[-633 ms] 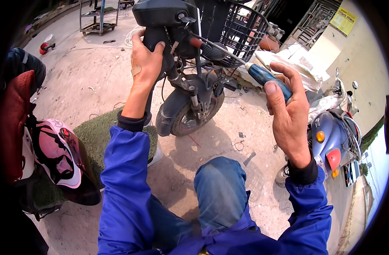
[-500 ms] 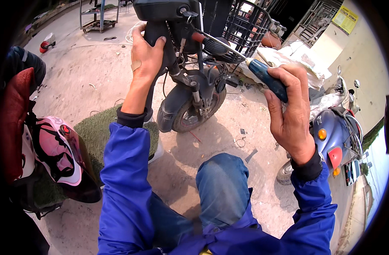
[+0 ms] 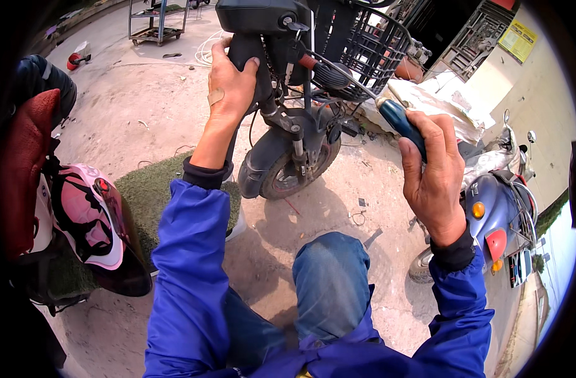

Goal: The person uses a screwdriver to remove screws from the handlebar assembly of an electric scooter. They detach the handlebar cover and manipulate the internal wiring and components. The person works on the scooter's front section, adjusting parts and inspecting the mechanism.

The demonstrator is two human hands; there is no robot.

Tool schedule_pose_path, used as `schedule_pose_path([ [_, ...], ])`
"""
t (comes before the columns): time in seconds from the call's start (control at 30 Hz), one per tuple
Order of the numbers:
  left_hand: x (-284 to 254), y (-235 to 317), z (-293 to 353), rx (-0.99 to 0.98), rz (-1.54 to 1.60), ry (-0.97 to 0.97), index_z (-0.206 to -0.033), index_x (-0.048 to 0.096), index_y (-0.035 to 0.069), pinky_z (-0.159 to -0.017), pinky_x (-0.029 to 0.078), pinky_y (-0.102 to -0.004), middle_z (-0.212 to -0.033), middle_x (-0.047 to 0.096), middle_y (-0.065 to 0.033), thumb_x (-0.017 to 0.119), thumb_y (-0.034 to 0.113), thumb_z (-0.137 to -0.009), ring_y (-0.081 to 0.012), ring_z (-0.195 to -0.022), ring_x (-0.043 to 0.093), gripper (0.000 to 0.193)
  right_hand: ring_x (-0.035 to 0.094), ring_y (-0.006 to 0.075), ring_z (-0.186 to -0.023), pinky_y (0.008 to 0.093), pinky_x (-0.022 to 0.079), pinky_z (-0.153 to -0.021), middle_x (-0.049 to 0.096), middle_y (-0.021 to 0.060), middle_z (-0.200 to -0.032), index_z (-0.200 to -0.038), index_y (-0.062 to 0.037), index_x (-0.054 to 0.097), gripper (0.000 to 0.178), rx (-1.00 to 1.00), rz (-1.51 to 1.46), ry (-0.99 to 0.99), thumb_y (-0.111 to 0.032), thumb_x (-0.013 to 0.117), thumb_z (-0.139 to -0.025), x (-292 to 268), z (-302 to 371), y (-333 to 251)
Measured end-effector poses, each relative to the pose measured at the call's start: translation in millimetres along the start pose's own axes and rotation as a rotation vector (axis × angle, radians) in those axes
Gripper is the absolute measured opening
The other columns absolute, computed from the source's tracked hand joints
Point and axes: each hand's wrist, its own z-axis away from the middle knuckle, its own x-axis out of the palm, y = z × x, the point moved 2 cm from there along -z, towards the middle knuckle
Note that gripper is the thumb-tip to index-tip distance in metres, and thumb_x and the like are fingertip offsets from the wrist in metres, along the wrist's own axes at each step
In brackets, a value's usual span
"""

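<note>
An electric scooter (image 3: 255,162) stands upright before me, with its front wheel, fork and key switch showing. My left hand (image 3: 230,91) is closed around the black column below its dark display housing (image 3: 253,16); the fingertips are hidden behind. In my right hand (image 3: 436,176) is a screwdriver (image 3: 399,120), gripped by its dark blue handle. The metal shaft slopes up and left past a black rubber grip (image 3: 332,75) toward the scooter's front; I cannot make out where the tip rests. A bunch of keys (image 3: 294,41) hangs near the shaft.
A black basket (image 3: 379,50) is at the scooter's front. To the left are a pink-and-white helmet (image 3: 89,214) and a green mat (image 3: 146,195). A bluish motor scooter (image 3: 492,198) stands on the right. Farther off is a metal trolley (image 3: 157,28).
The whole view has shifted slightly, so the scooter and both hands sit a little farther right and lower. Both grips look the same, and the screwdriver keeps nearly the same slant.
</note>
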Motion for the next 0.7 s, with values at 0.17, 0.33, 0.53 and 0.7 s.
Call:
schedule_pose_path([
  [0.17,-2,-6,-6,-0.015,0.019,0.001,-0.147,0.049,0.003,-0.097,0.058,-0.0457,-0.120,0.074,-0.0260,0.080,0.014,-0.091,-0.0379,-0.110,0.075,0.065,0.062,0.0241,-0.074,0.0332,0.052,-0.074,0.069,0.0156,-0.094,-0.127,0.0007,0.063,0.031,0.717,-0.355,-0.108,-0.024,0.066,-0.109,-2,-4,8],
  [0.33,2,-13,-6,0.014,0.027,-0.004,-0.147,0.049,0.004,-0.096,0.059,-0.0443,-0.121,0.074,-0.0245,0.080,0.014,-0.092,-0.0359,-0.109,0.076,0.064,0.064,0.0358,-0.104,0.0380,0.053,-0.091,0.061,0.0177,-0.112,-0.135,0.0015,0.060,0.043,-0.010,-0.079,-0.084,0.000,0.074,-0.095,-6,-5,-10],
  [0.53,3,-10,-7,-0.013,0.027,-0.012,-0.146,0.049,0.003,-0.095,0.059,-0.0424,-0.121,0.074,-0.0220,0.080,0.012,-0.092,-0.0341,-0.107,0.076,0.063,0.060,0.0182,-0.076,0.0297,0.050,-0.071,0.063,0.0096,-0.099,-0.127,-0.0001,0.068,0.028,0.658,-0.447,-0.040,-0.022,0.064,-0.110,-3,-12,-13],
  [0.7,1,-17,-12,0.070,0.075,-0.021,-0.145,0.048,-0.003,-0.090,0.062,-0.0365,-0.125,0.070,-0.0220,0.081,0.010,-0.093,-0.0263,-0.108,0.074,0.063,0.061,0.0220,-0.079,0.0305,0.051,-0.071,0.062,0.0115,-0.104,-0.129,-0.0002,0.068,0.026,0.101,-0.163,-0.030,-0.016,0.066,-0.108,-10,-20,-12],
])
